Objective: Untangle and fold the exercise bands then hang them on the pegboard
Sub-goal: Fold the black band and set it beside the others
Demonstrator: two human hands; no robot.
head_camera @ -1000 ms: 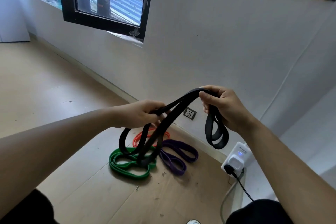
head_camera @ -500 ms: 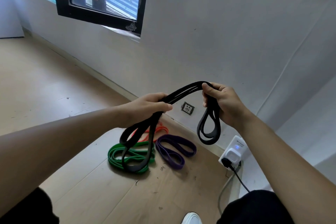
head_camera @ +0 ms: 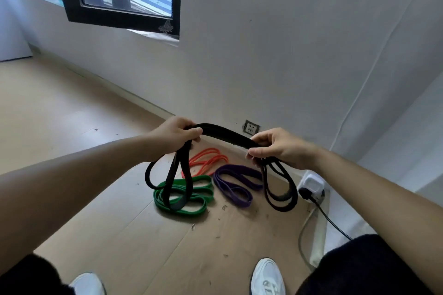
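Black exercise band (head_camera: 225,135) spans horizontally between left hand (head_camera: 175,135) and right hand (head_camera: 280,148), both gripping it, loops hanging below each.

Bits of the black band (head_camera: 225,133) hide inside our left hand (head_camera: 175,136) and right hand (head_camera: 280,148). The bottom edge cuts off our white shoes (head_camera: 267,278).
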